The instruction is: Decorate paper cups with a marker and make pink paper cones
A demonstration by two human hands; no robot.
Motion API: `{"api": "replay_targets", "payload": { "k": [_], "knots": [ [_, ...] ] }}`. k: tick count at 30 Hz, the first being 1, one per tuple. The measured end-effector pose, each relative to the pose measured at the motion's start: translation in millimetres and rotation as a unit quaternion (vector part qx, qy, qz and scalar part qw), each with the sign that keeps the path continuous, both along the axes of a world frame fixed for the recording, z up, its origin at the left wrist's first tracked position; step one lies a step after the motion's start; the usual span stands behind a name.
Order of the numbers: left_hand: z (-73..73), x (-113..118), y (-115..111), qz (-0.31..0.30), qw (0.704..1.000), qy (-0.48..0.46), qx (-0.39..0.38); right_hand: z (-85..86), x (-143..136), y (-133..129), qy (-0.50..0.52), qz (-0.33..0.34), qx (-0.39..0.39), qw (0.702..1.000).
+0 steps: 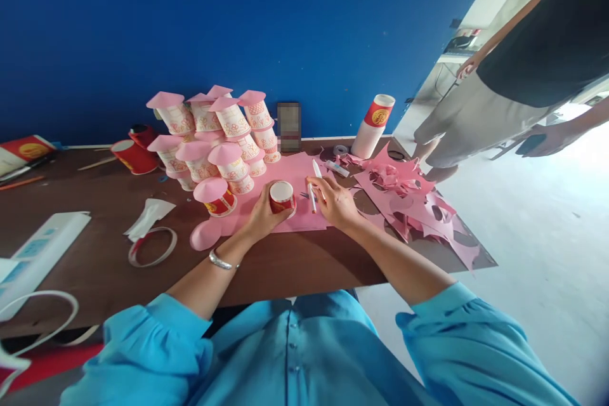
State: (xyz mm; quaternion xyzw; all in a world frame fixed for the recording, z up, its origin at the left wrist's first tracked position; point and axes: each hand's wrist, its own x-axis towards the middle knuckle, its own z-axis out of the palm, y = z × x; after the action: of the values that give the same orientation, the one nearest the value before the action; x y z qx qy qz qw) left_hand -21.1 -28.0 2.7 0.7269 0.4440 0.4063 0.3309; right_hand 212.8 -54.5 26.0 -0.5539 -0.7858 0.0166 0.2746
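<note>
My left hand (263,212) is wrapped around a red paper cup (282,198), which stands bottom-up on a pink sheet of paper (297,171). To its right, my right hand (337,203) has its fingers on a white marker (312,198) with orange-red ends. Another white marker (317,169) lies just beyond those fingers. Decorated paper cups with pink cone tops (231,158) are stacked on the left, several high. Nearer to me, a red cup with a pink cone top (216,196) stands beside a loose pink paper cone (206,235).
Pink paper scraps (409,193) spread over the table's right end, with a tall cup stack (373,127) behind. A phone (289,127) leans on the blue wall. At left lie a tape roll (152,247) and a power strip (42,260). Another person (499,95) stands at right.
</note>
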Motion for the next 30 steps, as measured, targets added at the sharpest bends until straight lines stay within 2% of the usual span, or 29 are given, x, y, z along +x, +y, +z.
{"api": "replay_targets", "payload": {
  "k": [4,11,16,22,25,30],
  "knots": [
    [-3.1,1,2,0.011,1.0,0.009,0.005,8.8,18,4,-0.049,-0.038,-0.001,0.998],
    [-0.2,3,3,0.01,0.999,0.05,0.019,-0.9,46,-4,-0.064,-0.072,-0.033,0.995],
    [2.9,4,5,0.034,0.994,0.093,0.045,-1.2,28,-7,-0.073,-0.069,-0.042,0.994],
    [-7.0,-2,4,0.057,0.989,0.101,0.093,-5.4,-1,1,-0.075,-0.054,-0.083,0.992],
    [-6.9,-5,-1,0.088,0.983,0.083,0.138,-12.0,-1,4,-0.056,-0.07,-0.09,0.992],
    [8.1,-2,-15,0.109,0.97,0.055,0.209,-18.1,12,6,-0.026,-0.094,-0.084,0.992]
  ]
}}
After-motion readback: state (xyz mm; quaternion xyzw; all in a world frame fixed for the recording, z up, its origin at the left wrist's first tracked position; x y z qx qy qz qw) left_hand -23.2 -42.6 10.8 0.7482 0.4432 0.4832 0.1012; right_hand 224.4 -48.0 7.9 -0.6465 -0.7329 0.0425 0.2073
